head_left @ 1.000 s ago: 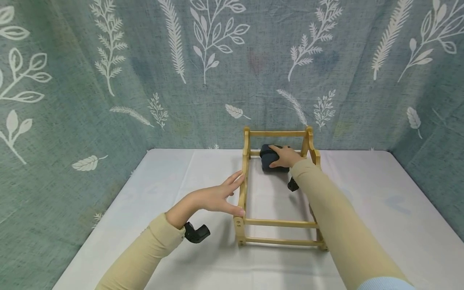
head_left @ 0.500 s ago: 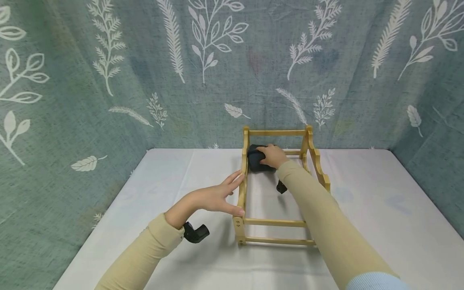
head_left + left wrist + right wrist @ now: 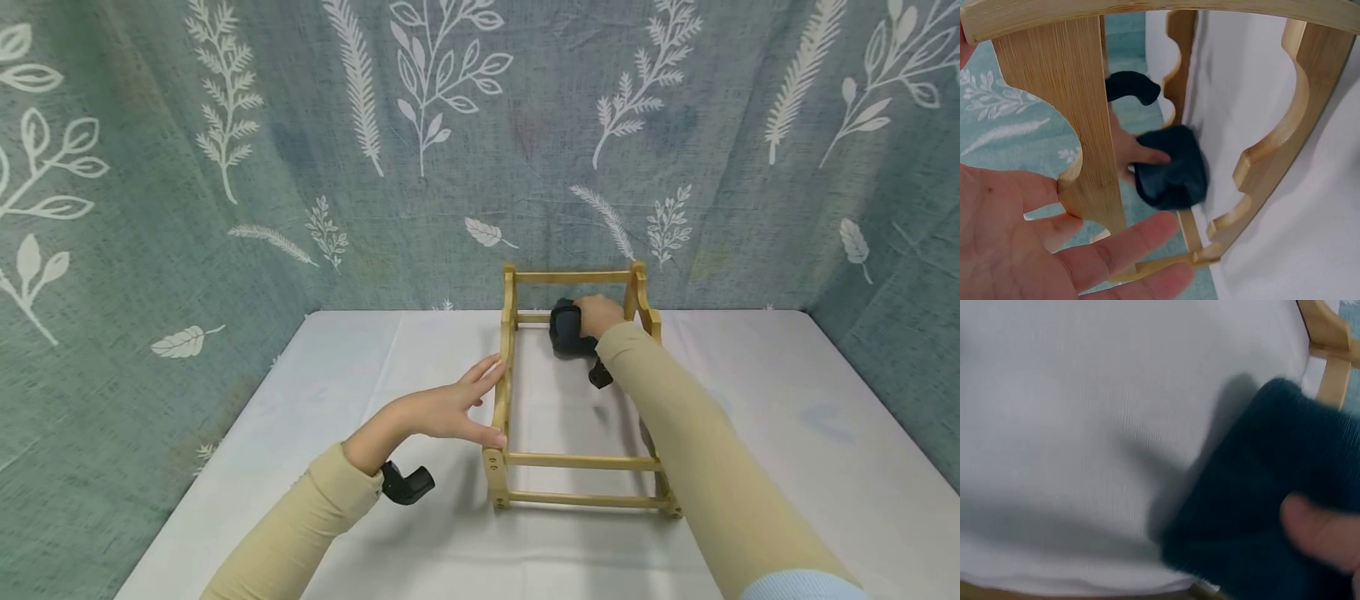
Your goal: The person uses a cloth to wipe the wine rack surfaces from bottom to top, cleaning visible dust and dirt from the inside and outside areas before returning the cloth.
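A light wooden rack (image 3: 581,461) with scalloped side panels stands on the white table. My left hand (image 3: 446,410) rests against its left side, fingers spread and fairly straight, the thumb touching near the front corner. Inside the rack's far end, my right hand (image 3: 600,315) grips a folded dark teal cloth (image 3: 565,329). The right wrist view shows a thumb (image 3: 1322,531) pressed on top of the fuzzy cloth, the other fingers hidden. In the left wrist view the cloth (image 3: 1175,172) appears between the side panels, close over the white surface.
A white cloth covers the table (image 3: 360,350). Behind and at both sides hangs a grey-green curtain (image 3: 525,125) with white leaf prints. A black wrist camera (image 3: 407,483) sits under the left wrist, and another (image 3: 600,375) under the right. Crossbars close both rack ends.
My right hand swept the cloth left to the rack's left side, then brought it back right. My left hand has stayed at the rack's side.
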A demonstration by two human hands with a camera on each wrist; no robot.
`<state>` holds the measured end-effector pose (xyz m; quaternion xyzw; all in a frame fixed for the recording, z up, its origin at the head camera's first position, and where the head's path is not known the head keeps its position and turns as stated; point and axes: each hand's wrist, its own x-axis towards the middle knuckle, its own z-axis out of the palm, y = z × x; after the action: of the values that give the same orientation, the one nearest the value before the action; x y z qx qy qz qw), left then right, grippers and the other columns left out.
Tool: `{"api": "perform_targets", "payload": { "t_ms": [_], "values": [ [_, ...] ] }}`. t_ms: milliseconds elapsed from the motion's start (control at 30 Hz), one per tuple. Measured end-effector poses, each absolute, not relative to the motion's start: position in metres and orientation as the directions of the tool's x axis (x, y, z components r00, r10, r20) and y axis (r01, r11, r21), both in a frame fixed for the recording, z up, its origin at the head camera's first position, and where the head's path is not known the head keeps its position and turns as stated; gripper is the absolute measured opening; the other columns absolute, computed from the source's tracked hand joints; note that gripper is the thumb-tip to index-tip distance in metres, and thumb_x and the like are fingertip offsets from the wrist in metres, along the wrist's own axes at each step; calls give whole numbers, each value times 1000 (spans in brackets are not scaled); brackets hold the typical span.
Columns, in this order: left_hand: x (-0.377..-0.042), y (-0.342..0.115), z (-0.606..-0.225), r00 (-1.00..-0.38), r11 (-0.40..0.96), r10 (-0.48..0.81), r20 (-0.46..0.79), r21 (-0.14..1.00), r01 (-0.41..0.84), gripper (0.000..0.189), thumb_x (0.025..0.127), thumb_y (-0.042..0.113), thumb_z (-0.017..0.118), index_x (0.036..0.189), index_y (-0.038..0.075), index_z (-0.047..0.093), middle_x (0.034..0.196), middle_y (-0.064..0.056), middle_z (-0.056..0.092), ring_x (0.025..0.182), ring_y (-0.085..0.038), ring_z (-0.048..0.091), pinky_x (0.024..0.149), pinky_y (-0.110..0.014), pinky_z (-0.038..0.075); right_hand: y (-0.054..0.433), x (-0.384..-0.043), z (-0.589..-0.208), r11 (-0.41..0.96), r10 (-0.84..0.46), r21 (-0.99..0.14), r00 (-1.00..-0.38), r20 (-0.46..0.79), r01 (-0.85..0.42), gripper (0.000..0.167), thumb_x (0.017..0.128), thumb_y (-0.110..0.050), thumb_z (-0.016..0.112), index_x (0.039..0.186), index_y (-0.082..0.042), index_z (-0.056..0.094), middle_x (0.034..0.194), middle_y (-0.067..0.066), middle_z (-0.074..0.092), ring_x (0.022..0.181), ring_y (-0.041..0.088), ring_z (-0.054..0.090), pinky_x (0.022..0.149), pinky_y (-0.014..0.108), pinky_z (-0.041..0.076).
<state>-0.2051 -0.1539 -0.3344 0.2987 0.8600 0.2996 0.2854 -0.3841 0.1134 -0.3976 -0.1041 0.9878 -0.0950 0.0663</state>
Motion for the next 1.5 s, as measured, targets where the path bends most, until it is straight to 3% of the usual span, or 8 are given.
{"api": "perform_targets", "payload": {
  "t_ms": [100,233,533,767,933,1200,1333,1500],
  "values": [
    [-205,-155,-335,-658,643,684,-314,686,341,102,81,54,61,148,20,-7,151,6,-21,131,-37,32,103,-47,32,117,-380,-394,979,-146,-155,-984,-98,-130,36,91,-6,53,127,-4,55,117,22,59,95,36,61,70,46,52],
    [-204,-155,-335,-654,640,689,-313,686,346,102,81,54,61,148,19,-8,151,6,-21,131,-37,32,103,-46,32,122,-376,-395,987,-82,-148,-993,-86,-69,32,95,-7,42,121,2,58,111,26,60,89,37,62,68,47,53],
    [-204,-151,-336,-653,637,695,-301,680,364,105,79,57,62,148,16,-6,152,5,-19,130,-35,33,102,-43,34,125,-379,-405,985,63,-156,-997,-44,70,34,96,-9,41,120,11,54,107,38,54,90,49,57,71,57,49],
    [-204,-154,-335,-655,639,690,-307,683,353,104,79,56,62,148,18,-6,151,7,-20,130,-35,33,102,-44,33,105,-369,-384,993,-118,-8,-993,-9,-118,28,94,-6,44,115,6,59,106,31,59,88,43,60,70,49,52],
    [-203,-156,-334,-663,646,682,-309,679,348,101,81,53,62,148,18,-5,151,6,-19,130,-35,35,102,-43,34,72,-358,-353,933,-329,-104,-933,143,-345,32,93,-2,48,124,-2,55,112,25,58,98,39,57,79,46,50],
    [-204,-157,-333,-666,652,675,-317,679,337,102,80,54,62,148,18,-5,152,6,-19,130,-35,35,101,-42,35,61,-355,-355,859,-385,-145,-806,449,-491,39,88,-1,57,126,-7,53,110,26,51,99,39,51,82,45,48],
    [-204,-157,-334,-663,651,678,-318,678,341,103,80,55,61,148,17,-5,152,5,-19,130,-35,34,101,-43,35,65,-362,-353,876,-374,-140,-834,406,-461,39,90,-4,55,128,-9,52,110,26,50,98,40,51,75,46,50],
    [-205,-157,-335,-660,650,682,-316,676,347,103,80,56,61,148,19,-6,151,5,-20,130,-36,33,102,-43,34,78,-370,-334,920,-334,-115,-903,270,-375,35,92,-6,52,128,-8,54,112,26,54,102,42,50,82,50,47]
  ]
}}
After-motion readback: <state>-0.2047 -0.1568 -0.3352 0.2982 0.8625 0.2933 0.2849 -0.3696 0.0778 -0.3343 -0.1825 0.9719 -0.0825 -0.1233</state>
